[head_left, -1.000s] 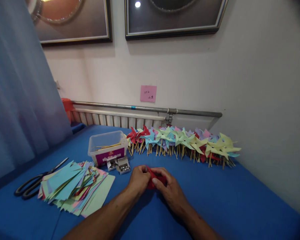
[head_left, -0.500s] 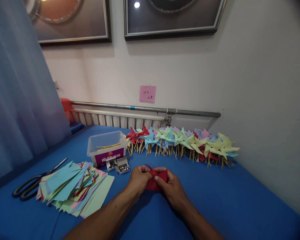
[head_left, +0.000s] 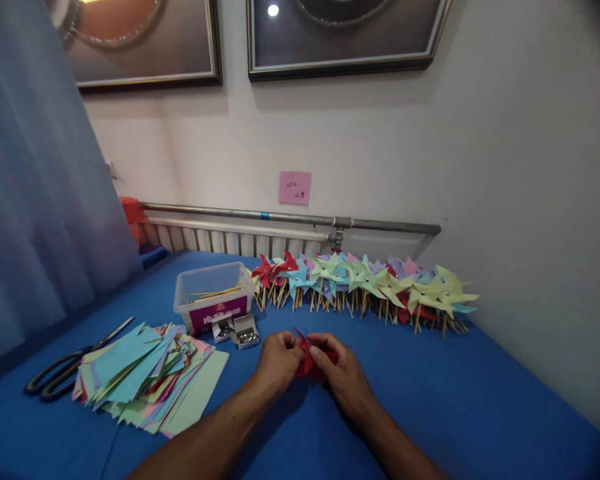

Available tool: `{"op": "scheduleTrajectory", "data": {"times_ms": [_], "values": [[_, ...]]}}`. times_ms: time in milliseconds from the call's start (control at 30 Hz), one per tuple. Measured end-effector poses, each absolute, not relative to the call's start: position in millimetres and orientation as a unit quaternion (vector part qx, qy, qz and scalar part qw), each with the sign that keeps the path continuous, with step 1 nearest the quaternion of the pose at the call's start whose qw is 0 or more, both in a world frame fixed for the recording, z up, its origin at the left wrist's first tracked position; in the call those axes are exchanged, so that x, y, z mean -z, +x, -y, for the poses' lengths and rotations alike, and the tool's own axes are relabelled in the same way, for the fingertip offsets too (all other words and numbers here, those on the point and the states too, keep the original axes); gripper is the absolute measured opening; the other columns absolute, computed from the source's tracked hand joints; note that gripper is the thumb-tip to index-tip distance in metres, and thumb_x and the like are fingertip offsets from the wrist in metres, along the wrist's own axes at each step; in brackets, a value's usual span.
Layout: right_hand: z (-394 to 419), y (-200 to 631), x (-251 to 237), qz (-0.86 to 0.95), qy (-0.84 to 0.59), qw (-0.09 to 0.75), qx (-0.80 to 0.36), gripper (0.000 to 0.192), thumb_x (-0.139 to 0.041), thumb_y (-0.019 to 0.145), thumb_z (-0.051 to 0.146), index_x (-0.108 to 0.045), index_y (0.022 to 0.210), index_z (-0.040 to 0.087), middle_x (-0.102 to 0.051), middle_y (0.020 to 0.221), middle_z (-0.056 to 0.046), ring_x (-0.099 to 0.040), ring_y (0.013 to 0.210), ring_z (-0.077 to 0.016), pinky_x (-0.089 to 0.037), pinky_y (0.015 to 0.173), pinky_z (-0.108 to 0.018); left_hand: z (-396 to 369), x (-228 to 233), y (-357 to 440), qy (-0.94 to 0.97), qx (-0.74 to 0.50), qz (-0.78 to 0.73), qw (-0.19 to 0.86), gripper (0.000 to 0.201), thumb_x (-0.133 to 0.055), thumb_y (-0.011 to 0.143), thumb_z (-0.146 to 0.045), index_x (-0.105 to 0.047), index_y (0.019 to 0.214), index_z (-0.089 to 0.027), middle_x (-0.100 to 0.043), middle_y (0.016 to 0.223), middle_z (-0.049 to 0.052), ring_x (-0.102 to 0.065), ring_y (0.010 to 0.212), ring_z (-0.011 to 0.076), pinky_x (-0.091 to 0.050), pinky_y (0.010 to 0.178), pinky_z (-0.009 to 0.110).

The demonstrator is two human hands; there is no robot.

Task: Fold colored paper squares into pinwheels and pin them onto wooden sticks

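Observation:
A piece of red paper (head_left: pixel 307 363), partly folded with a pointed flap standing up, is held between my two hands above the blue table cover. My left hand (head_left: pixel 279 360) pinches its left side, fingertips closed on it. From the right, my right hand (head_left: pixel 341 367) grips the paper with thumb and fingers, covering part of it. Just beyond my left hand stand two small open boxes of metal pins, a left box (head_left: pixel 223 329) and a right box (head_left: pixel 246 333). The fingers hide the middle folds.
Cut coloured paper (head_left: pixel 145 380) lies piled at left, beside black-handled scissors (head_left: pixel 77 363). A clear plastic tub (head_left: pixel 214 293) holds thin sticks. Finished paper pinwheels (head_left: pixel 363 280) on sticks line the back of the blue table cover (head_left: pixel 430 413), near a pipe (head_left: pixel 390 227).
The red paper's right part has been folded or turned inward, and less of it shows. My right fingers have shifted over it; my left hand stays nearly in place.

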State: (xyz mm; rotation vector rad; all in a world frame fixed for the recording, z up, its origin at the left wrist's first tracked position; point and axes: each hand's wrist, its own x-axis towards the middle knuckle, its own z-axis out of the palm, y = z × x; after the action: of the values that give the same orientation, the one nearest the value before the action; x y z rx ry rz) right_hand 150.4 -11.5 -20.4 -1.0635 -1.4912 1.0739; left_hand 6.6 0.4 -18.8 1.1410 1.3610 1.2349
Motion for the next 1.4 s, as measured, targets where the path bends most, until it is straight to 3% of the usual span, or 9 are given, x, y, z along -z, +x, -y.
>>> {"op": "scheduleTrajectory", "data": {"times_ms": [300, 533, 700, 1100, 1400], "values": [[7, 151, 25, 0.584, -0.454, 0.49, -0.461, 0.038, -0.072, 0.077, 0.051, -0.071, 0.098, 0.02, -0.074, 0.093, -0.006, -0.065, 0.074, -0.0208, -0.051, 0.065, -0.031, 4, 10, 10, 0.414, -0.515, -0.533, 0.529, 0.011, -0.067, 0.057, -0.018, -0.056, 0.055, -0.017, -0.054, 0.047, -0.002, -0.044, 0.043, 0.009, -0.03, 0.047, 0.022], [3, 147, 28, 0.51, -0.442, 0.531, -0.513, 0.043, -0.08, 0.067, 0.056, -0.068, 0.086, 0.019, -0.073, 0.079, -0.004, -0.063, 0.066, -0.0174, -0.05, 0.064, -0.029, 2, 17, 8, 0.417, -0.52, -0.517, 0.538, 0.017, -0.071, 0.059, -0.024, -0.056, 0.057, -0.016, -0.053, 0.049, -0.002, -0.041, 0.044, 0.0081, -0.03, 0.048, 0.023], [3, 147, 26, 0.489, -0.469, 0.55, -0.488, 0.039, -0.079, 0.067, 0.053, -0.067, 0.081, 0.019, -0.068, 0.067, 0.0, -0.059, 0.058, -0.0149, -0.047, 0.059, -0.027, 2, 18, 8, 0.436, -0.502, -0.52, 0.537, 0.019, -0.072, 0.062, -0.029, -0.059, 0.061, -0.015, -0.053, 0.05, -0.002, -0.04, 0.045, 0.008, -0.03, 0.049, 0.023], [7, 145, 24, 0.478, -0.471, 0.541, -0.507, 0.034, -0.078, 0.064, 0.043, -0.062, 0.086, 0.022, -0.071, 0.073, 0.0, -0.065, 0.064, -0.0199, -0.052, 0.062, -0.031, 2, 16, 8, 0.414, -0.522, -0.508, 0.545, 0.027, -0.074, 0.061, -0.032, -0.051, 0.057, -0.018, -0.048, 0.046, -0.006, -0.036, 0.043, 0.0063, -0.025, 0.047, 0.022], [1, 146, 31, 0.481, -0.477, 0.539, -0.5, 0.03, -0.073, 0.065, 0.036, -0.059, 0.088, 0.023, -0.069, 0.072, 0.001, -0.061, 0.061, -0.0175, -0.049, 0.059, -0.029, 3, 16, 7, 0.416, -0.518, -0.495, 0.561, 0.033, -0.079, 0.06, -0.038, -0.052, 0.059, -0.018, -0.051, 0.048, -0.006, -0.038, 0.044, 0.0069, -0.027, 0.047, 0.022]]}}
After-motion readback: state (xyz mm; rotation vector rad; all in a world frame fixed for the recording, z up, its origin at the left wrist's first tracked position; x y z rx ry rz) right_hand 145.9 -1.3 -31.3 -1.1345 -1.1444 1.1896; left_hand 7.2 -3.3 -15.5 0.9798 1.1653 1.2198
